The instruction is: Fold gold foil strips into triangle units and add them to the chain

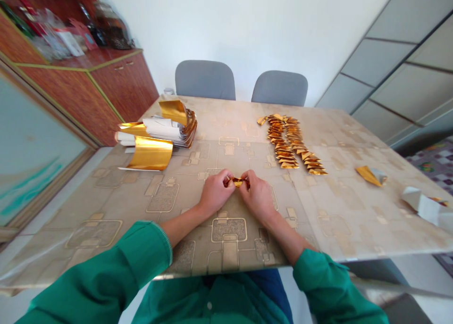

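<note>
My left hand [214, 192] and my right hand [258, 195] meet at the middle of the table [116, 206], both pinched on a small folded gold foil piece [238, 181]. Fingers of each hand are curled tight round its ends, and most of the piece is hidden between them. Beyond my right hand, two rows of finished folded gold pieces [292, 144] lie in a long curved line. At the far left sits a stack of gold and white foil sheets [159, 134], curling at the edges.
A loose gold and white scrap [371, 175] and a white folded paper [423, 205] lie at the right side. Two grey chairs [205, 79] stand behind the table. A wooden cabinet [106, 86] with clutter on top stands at the left.
</note>
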The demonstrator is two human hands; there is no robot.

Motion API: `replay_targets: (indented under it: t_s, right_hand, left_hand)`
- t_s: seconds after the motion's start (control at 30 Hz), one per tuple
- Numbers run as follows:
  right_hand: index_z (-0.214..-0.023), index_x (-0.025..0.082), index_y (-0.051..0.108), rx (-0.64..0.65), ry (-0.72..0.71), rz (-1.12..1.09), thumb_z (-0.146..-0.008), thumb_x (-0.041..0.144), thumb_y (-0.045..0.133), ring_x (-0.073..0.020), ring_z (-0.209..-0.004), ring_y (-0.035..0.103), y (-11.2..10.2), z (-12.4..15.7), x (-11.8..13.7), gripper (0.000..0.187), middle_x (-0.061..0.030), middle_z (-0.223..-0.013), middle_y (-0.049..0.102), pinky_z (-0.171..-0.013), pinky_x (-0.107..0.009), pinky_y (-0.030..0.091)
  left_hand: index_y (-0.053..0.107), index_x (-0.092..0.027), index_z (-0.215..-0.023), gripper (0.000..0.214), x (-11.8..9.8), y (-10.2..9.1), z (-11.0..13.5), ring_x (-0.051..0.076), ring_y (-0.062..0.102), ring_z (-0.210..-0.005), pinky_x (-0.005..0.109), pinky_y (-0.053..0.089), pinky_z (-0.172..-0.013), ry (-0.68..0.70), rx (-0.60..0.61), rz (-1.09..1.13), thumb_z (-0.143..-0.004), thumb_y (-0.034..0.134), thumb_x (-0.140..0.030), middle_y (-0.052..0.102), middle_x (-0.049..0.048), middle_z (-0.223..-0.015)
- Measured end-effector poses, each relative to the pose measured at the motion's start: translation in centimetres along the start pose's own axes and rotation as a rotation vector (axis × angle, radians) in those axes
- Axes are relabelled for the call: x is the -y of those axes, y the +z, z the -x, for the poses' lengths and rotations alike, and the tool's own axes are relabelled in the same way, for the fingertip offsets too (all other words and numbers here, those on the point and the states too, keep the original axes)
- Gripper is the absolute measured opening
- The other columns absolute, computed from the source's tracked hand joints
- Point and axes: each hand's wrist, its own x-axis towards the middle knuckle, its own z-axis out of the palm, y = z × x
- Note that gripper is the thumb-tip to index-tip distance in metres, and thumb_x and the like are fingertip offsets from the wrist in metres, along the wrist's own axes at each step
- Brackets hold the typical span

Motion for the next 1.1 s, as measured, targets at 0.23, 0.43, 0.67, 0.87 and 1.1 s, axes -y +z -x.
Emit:
replay_targets:
  t_s: [0.23,0.43,0.67,0.87,1.1]
  right_hand:
    - [-0.088,0.022,0.056,-0.021,0.056,-0.076,-0.084,0.02,0.047,-0.0147,-0.054,0.054,-0.1,-0.3,-0.7,0.01,0.0006,-0.067,0.063,-0.052,-0.024,0.028]
    - [-0.078,0.021,0.059,-0.168,0.06,-0.188,-0.081,0.027,0.05,-0.0146,-0.062,0.052,-3.2,-2.1,-5.3,0.012,-0.0003,-0.071,0.062,-0.06,-0.026,0.035]
    - [-0.083,0.019,0.063,-0.313,0.218,-0.21,-0.076,0.044,0.059,-0.0117,-0.053,0.038,-7.5,-2.0,-13.5,0.026,0.0071,-0.056,0.042,-0.054,-0.026,0.028]
    - [-0.084,0.019,0.062,-0.32,0.242,-0.212,-0.076,0.047,0.059,-0.0124,-0.055,0.04,-7.7,-1.9,-15.7,0.029,0.006,-0.058,0.045,-0.055,-0.026,0.03]
    - [-0.085,0.02,0.061,-0.321,0.266,-0.209,-0.076,0.047,0.057,-0.0132,-0.056,0.042,-7.8,-1.3,-16.2,0.029,0.0046,-0.061,0.049,-0.057,-0.026,0.034]
  left_hand:
    - [0.064,-0.02,-0.083,0.008,-0.5,-0.3,0.2,0.011,0.054,-0.054,0.02,0.034,-0.056,0.024,0.027,-0.02,-0.082,0.056,-0.02,0.061,-0.0035,-0.061]
    - [0.064,-0.021,-0.101,0.02,-0.3,-0.9,0.6,0.011,0.055,-0.05,0.019,0.037,-0.052,0.028,0.111,0.08,-0.088,0.051,-0.029,0.057,-0.0052,-0.06]
    - [0.065,-0.02,-0.101,0.022,0.1,-0.8,0.5,0.009,0.056,-0.051,0.019,0.04,-0.052,0.017,0.133,0.09,-0.085,0.051,-0.024,0.064,-0.0035,-0.069]
    - [0.065,-0.019,-0.1,0.023,0.1,-1.0,0.5,0.009,0.055,-0.051,0.019,0.04,-0.052,0.004,0.147,0.108,-0.084,0.05,-0.024,0.065,-0.0027,-0.071]
    - [0.067,-0.018,-0.098,0.024,0.3,-0.9,0.6,0.01,0.055,-0.049,0.02,0.04,-0.052,0.013,0.149,0.113,-0.084,0.05,-0.026,0.066,-0.0018,-0.07]
